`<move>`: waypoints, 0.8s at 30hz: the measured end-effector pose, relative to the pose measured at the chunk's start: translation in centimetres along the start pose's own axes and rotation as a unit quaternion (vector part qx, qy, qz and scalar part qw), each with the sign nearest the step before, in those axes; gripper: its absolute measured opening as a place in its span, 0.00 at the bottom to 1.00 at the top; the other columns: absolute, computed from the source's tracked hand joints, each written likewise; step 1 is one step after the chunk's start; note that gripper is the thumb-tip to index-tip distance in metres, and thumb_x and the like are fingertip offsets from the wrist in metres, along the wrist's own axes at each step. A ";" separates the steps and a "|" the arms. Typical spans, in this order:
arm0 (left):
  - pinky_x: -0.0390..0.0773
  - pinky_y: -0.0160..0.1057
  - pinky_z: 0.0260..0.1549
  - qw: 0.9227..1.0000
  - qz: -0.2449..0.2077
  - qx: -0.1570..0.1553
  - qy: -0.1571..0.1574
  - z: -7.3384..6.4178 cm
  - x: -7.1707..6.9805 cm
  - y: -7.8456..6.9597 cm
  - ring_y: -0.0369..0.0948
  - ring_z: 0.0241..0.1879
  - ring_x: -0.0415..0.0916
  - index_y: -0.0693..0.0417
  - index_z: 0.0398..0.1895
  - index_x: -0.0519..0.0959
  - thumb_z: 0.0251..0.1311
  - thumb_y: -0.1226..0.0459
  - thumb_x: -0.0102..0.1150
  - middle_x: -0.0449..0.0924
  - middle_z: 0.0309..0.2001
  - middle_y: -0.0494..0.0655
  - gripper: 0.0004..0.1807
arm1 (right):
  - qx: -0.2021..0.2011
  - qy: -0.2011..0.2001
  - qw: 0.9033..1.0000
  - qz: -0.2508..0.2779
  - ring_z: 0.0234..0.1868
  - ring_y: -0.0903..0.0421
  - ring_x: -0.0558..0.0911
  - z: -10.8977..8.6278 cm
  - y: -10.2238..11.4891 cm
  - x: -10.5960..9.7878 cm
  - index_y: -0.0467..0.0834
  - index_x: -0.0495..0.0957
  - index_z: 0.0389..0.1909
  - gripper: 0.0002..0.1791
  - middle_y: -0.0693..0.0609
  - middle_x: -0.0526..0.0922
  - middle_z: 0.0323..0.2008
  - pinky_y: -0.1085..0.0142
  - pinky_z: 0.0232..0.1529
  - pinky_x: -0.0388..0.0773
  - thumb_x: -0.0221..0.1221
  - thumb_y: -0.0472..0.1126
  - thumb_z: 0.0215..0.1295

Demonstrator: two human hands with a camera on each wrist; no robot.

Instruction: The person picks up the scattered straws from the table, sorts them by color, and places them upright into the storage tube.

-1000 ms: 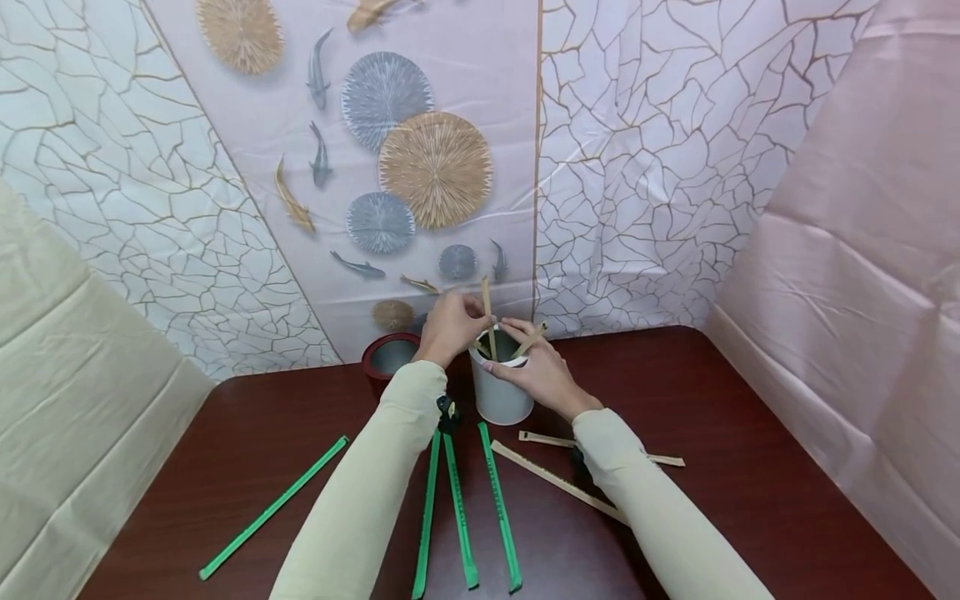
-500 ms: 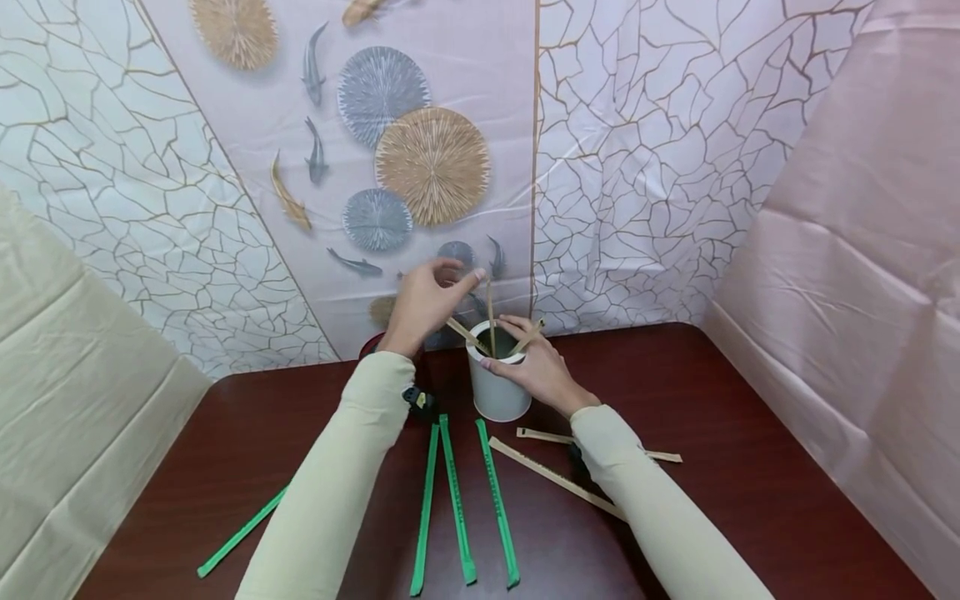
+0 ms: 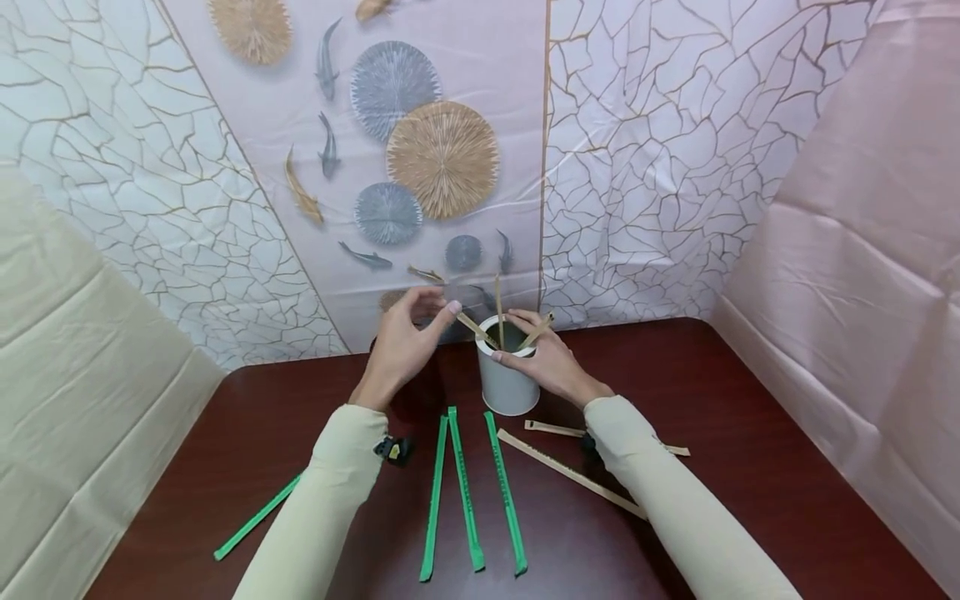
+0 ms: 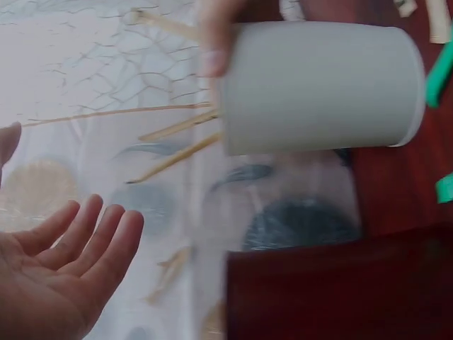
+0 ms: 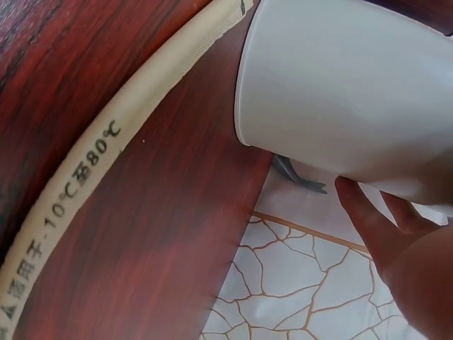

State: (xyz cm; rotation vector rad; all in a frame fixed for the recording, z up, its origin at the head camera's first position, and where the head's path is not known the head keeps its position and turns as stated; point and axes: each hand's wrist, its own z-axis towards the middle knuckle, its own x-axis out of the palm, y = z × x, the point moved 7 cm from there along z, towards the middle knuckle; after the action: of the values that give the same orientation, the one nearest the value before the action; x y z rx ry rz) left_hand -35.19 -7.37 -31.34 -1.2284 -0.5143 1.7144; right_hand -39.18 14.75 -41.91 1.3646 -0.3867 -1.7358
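Observation:
A light grey cup (image 3: 510, 385) with a white rim stands upright near the back of the table. Three paper-wrapped beige straws stick out of it: an upright straw (image 3: 500, 310), one leaning left (image 3: 474, 326) and one leaning right (image 3: 537, 331). My right hand (image 3: 553, 367) holds the cup near its rim, thumb at the front and fingers around the far side. To the left, my left hand (image 3: 405, 340) hangs in the air near the left-leaning straw. Its spread fingers (image 4: 99, 241) hold nothing in the left wrist view.
A dark red container (image 4: 340, 290) stands left of the cup, mostly behind my left hand in the head view. Several green wrapped straws (image 3: 467, 492) lie in front. Two beige straws (image 3: 573, 477) lie at the right, partly under my right forearm. A patterned cloth (image 3: 637, 208) hangs behind.
My left hand has let go of the straws at the cup and drawn back to the left. One straw now leans left on the rim. My right hand has stayed on the cup.

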 end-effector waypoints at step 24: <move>0.67 0.62 0.71 0.989 -0.061 -0.094 0.091 -0.5 9.8 5.9 0.55 0.79 0.60 0.50 0.86 0.53 0.60 0.39 0.73 0.56 0.82 0.55 0.58 | -0.022 0.056 0.995 0.076 0.82 0.36 0.54 -0.8 0.8 -0.5 0.38 0.57 0.83 0.51 0.41 0.54 0.82 0.36 0.77 0.54 0.40 0.75 0.77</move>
State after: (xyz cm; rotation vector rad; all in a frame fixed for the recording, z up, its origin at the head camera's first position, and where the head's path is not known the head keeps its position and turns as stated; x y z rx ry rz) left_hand -38.00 -1.81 -40.92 -1.4418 -0.6386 1.4590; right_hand -38.16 14.91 -41.33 1.3581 -0.3779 -1.5274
